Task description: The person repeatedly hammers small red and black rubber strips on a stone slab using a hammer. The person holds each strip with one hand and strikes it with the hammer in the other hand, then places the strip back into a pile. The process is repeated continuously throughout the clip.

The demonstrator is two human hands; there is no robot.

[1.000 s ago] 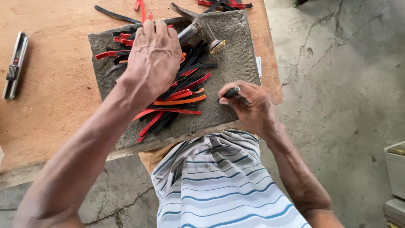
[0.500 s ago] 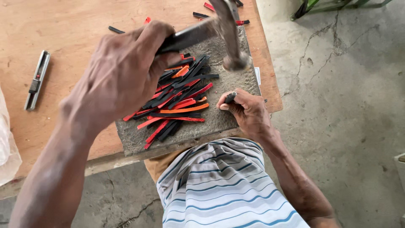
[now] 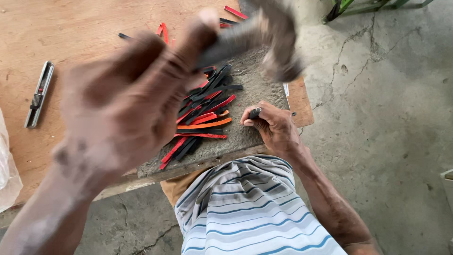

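My left hand [image 3: 122, 104] is raised close to the camera and blurred, gripping the handle of a hammer [image 3: 273, 42] whose head hangs above the grey stone slab [image 3: 250, 75]. My right hand [image 3: 271, 125] rests on the slab's near right edge, pinching a small dark punch [image 3: 255, 112] upright against the stone. A heap of red, black and orange strips [image 3: 205, 111] lies on the slab just left of that hand. Part of the heap is hidden behind my left hand.
The slab sits on a wooden table [image 3: 71, 42]. A utility knife [image 3: 39, 93] lies at the table's left. Loose strips [image 3: 234, 12] lie beyond the slab. A clear plastic bag [image 3: 7, 174] shows at the left edge. Cracked concrete floor [image 3: 387, 94] lies to the right.
My left hand took the hammer from the slab's far side and lifted it up toward the camera. My right hand has stayed at the slab's edge with the punch.
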